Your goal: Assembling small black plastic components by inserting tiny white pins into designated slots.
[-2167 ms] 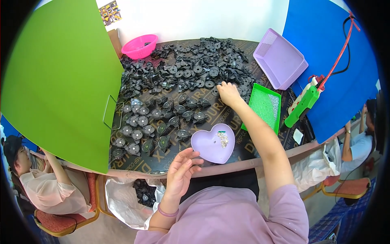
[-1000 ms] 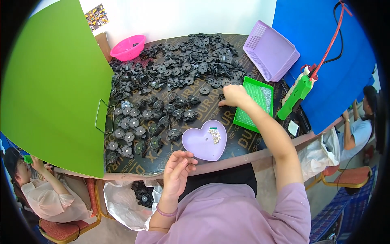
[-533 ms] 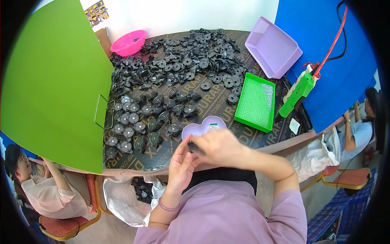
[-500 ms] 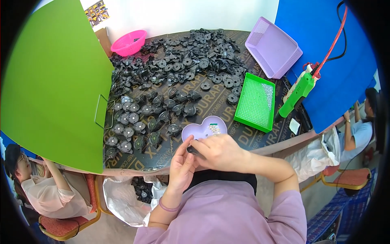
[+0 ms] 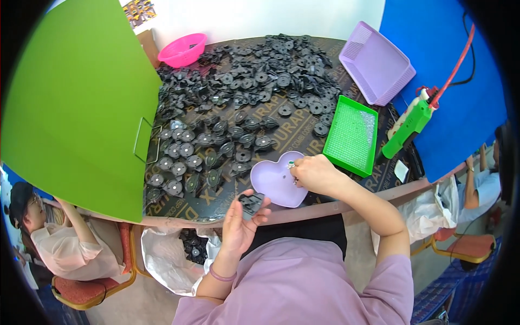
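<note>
My left hand [image 5: 242,225] holds a black plastic part [image 5: 251,203] between thumb and fingers, just off the table's front edge. My right hand [image 5: 317,174] reaches into the right lobe of a lilac heart-shaped bowl [image 5: 269,184], its fingertips pinched together among small shiny pieces [image 5: 291,164]. Whether a piece is between those fingertips is hidden by the hand. Left of the bowl, rows of round black assemblies [image 5: 179,169], several with a pale dot at the centre, stand on the dark table.
A large heap of black parts [image 5: 254,76] covers the table's back. To the right are a green tray [image 5: 346,146] with small metal pieces, a lilac basket [image 5: 379,70] and a green electric screwdriver [image 5: 403,132]. A pink basket [image 5: 181,51] stands back left. Partitions flank the table; people sit beyond both.
My hands have come apart. The right has moved from the black part into the heart-shaped bowl, while the left keeps the part, now turned to show its inside. The view has shifted slightly.
</note>
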A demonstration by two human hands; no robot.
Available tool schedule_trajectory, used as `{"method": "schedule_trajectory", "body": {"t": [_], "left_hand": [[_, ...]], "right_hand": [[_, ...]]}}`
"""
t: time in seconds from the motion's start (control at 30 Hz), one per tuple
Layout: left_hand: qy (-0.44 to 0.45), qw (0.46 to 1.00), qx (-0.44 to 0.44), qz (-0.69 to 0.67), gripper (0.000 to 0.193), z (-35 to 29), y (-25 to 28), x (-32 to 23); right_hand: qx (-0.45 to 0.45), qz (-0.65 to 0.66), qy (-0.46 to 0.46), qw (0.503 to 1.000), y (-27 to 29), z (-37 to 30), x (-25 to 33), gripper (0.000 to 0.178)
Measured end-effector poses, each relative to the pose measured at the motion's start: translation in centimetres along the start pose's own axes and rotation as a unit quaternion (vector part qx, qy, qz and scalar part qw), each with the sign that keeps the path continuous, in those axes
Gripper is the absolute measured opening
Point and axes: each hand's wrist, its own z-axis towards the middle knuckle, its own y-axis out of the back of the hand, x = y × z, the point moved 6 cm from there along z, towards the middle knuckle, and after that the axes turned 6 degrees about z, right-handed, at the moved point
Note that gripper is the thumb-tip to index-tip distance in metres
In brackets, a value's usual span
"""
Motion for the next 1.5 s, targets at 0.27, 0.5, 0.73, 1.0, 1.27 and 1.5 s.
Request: {"method": "schedule_trajectory", "body": {"t": [0.27, 0.5, 0.73, 1.0, 1.27, 1.5], "left_hand": [[-0.019, 0.999, 0.029, -0.004, 0.040, 0.0, -0.3, -1.3], [-0.012, 1.000, 0.011, -0.003, 0.042, 0.0, 0.0, -1.2], [-0.016, 1.000, 0.000, 0.001, 0.042, -0.1, 0.3, -1.4], [0.014, 0.997, 0.070, 0.011, 0.039, 0.1, -2.1, -0.6], [0.038, 0.993, 0.105, -0.022, 0.039, 0.0, -4.0, 0.7], [0.047, 0.991, 0.120, -0.020, 0.038, -0.2, -4.2, 0.5]], "right_hand": [[-0.011, -0.033, 0.024, 0.999, -0.5, 0.7, 0.2, 0.009], [0.039, -0.047, 0.013, 0.998, -0.3, -0.3, 0.6, 0.009], [0.046, 0.078, 0.059, 0.994, 1.5, -3.1, 1.6, 0.011], [-0.136, 0.272, 0.103, 0.947, 4.1, -4.0, 3.0, 0.009], [-0.384, 0.173, 0.184, 0.888, 6.2, -5.1, 7.8, 0.022], [-0.392, 0.122, 0.213, 0.887, 6.1, -5.1, 8.3, 0.031]]}}
